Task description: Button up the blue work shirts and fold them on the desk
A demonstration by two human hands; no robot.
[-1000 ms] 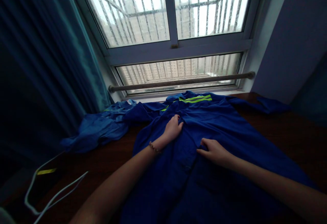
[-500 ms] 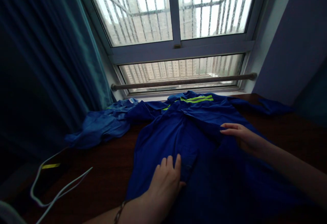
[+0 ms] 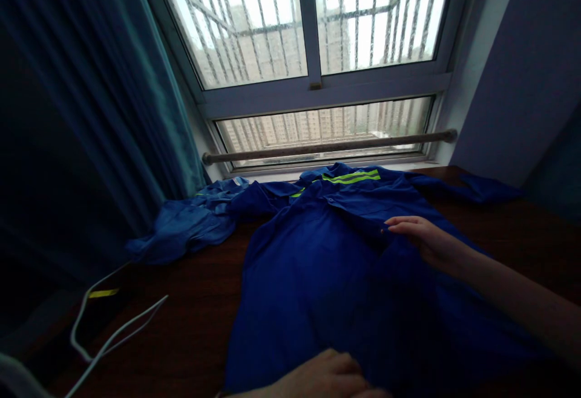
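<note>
A blue work jacket with yellow-green reflective stripes lies spread over the brown table, its collar toward the window. My right hand is closed in a pinch on the jacket's front edge and lifts it a little, with dark folds below. At the bottom edge of the view, my left hand lies over the lower part of the jacket. Its fingers are bent and drawn together at the cloth, and part of the hand is cut off by the frame.
A crumpled lighter blue garment lies at the left, beside the curtain. White cable-like loops and a yellow strip are on the left. Behind the table a rail crosses the barred window.
My left hand has slid down the jacket toward me, its fingers going from spread to bent. The front under it now lies smoother. My right hand has shifted slightly left with the edge.
</note>
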